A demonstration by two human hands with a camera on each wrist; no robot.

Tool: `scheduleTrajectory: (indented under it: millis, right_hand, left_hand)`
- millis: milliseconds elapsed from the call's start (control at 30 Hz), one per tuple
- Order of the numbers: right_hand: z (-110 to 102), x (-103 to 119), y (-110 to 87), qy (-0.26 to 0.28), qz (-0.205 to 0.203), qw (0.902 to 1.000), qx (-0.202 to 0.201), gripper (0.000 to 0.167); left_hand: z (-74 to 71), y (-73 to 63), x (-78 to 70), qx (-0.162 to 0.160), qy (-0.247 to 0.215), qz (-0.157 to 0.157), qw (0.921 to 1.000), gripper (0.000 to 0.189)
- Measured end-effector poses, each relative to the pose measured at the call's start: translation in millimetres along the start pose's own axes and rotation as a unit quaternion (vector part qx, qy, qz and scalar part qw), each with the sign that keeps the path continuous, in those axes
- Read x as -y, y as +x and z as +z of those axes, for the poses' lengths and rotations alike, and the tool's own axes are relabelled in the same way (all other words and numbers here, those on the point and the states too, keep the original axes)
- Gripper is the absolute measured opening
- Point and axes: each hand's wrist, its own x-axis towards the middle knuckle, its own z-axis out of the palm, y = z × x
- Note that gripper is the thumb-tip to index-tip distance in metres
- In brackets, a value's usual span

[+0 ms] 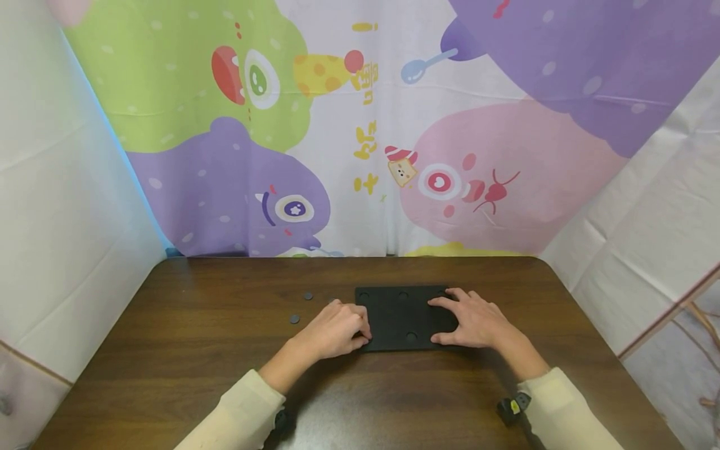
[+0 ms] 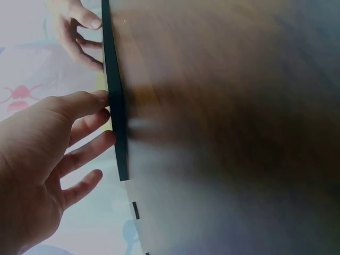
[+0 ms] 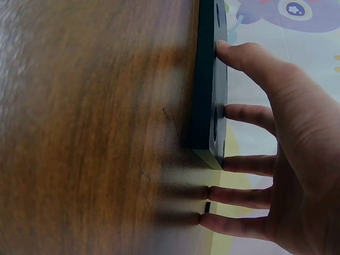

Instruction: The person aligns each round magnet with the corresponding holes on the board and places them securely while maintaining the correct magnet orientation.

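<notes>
A flat black rectangular board (image 1: 388, 319) with round recesses lies on the wooden table. My left hand (image 1: 336, 330) is at its front left corner, thumb and fingertips (image 2: 102, 98) on the board's top face. The hand covers the corner beneath, and nothing shows between the fingers in the left wrist view. Over the board's right end my right hand (image 1: 477, 319) is spread. Its thumb (image 3: 226, 48) and nearest fingers touch the board, while the other fingers reach past the end in the right wrist view.
Small dark discs (image 1: 295, 319) lie on the table (image 1: 225, 350) left of the board, one partly behind my left hand. A small dark piece (image 3: 207, 206) shows beyond the board's end, between right fingers. A patterned curtain (image 1: 360, 219) hangs along the table's far edge.
</notes>
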Motion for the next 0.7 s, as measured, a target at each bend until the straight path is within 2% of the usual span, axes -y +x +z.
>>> scheduleTrajectory:
  millis: [167,367,700]
  right_hand:
    - [-0.2,-0.2,-0.4,0.002,0.000,1.0000,-0.001,0.083]
    - [-0.2,0.6,-0.8,0.003,0.000,1.0000,0.000,0.082]
    - [-0.2,0.1,0.1,0.000,0.000,1.0000,-0.002,0.083]
  left_hand:
    - [0.3,0.5,1.6,-0.004,0.005,0.002,1.0000,0.005]
    - [-3.7,1.4,4.2,-0.027,0.024,0.003,0.9994,0.003]
    - [-8.2,-0.8,8.3,-0.045,0.027,-0.010,0.9986,0.003]
